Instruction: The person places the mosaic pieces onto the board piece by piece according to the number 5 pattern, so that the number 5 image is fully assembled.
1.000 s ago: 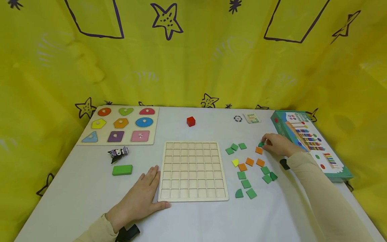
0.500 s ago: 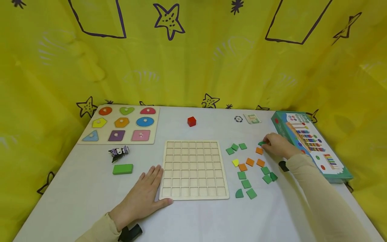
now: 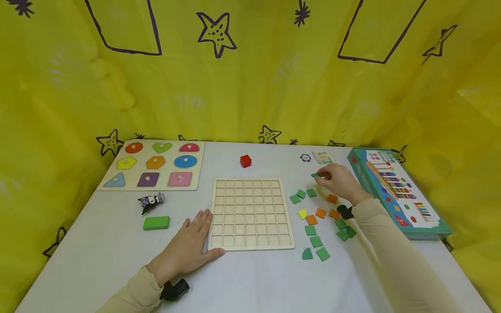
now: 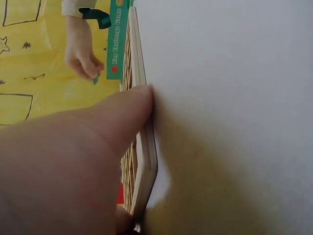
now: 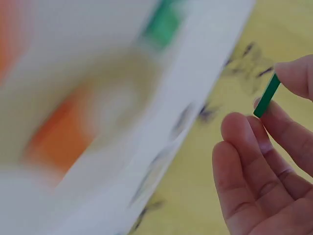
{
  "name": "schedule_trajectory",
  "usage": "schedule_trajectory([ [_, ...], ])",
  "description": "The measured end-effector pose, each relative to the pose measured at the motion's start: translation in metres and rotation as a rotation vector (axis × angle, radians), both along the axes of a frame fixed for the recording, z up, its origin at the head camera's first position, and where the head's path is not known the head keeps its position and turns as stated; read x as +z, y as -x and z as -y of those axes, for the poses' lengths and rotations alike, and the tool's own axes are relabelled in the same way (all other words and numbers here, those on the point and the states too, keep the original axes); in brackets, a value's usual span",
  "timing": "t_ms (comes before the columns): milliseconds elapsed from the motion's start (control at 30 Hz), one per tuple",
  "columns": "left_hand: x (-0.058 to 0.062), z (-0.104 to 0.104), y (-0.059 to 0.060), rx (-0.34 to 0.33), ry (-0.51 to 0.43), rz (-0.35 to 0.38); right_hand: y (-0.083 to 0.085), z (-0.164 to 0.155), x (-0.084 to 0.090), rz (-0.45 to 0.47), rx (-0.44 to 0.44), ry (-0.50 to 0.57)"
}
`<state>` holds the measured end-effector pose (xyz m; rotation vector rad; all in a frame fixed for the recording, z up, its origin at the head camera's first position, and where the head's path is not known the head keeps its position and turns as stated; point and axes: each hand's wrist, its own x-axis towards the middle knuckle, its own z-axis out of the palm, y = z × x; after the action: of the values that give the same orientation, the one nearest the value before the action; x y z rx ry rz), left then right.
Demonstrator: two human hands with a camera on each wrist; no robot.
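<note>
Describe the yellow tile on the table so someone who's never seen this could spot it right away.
Start at the wooden grid board in the middle of the white table. Just right of it lies a scatter of flat tiles. The yellow tile sits at the scatter's left edge, beside the orange tiles; it is the only yellow one among green and orange.

Light: bright, even, soft shadows | head view: sharp, edges bowed | right wrist view: background motion-blurred | left wrist view: thumb out of focus
</note>
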<state>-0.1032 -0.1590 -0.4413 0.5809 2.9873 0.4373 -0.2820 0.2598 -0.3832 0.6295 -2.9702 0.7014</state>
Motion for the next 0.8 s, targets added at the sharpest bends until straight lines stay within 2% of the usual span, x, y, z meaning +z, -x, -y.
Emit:
schedule_trajectory([
  [200, 0.000, 0.001, 0.000, -0.001, -0.024, 0.021, -0.003, 0.081, 0.004, -0.004, 0.161, 0.112],
  [300, 0.000, 0.000, 0.001, -0.002, -0.026, 0.030, -0.005, 0.123, 0.001, 0.055, 0.216, 0.115],
  [433, -0.001, 0.000, 0.001, -0.001, -0.026, 0.039, -0.007, 0.167, -0.008, 0.101, 0.291, 0.068],
  [633, -0.002, 0.000, 0.001, 0.011, -0.013, 0.039, -0.006, 0.197, -0.022, 0.092, 0.322, -0.060],
  [800, -0.002, 0.000, 0.001, 0.015, -0.001, 0.032, -0.005, 0.202, -0.025, 0.028, 0.347, -0.100],
])
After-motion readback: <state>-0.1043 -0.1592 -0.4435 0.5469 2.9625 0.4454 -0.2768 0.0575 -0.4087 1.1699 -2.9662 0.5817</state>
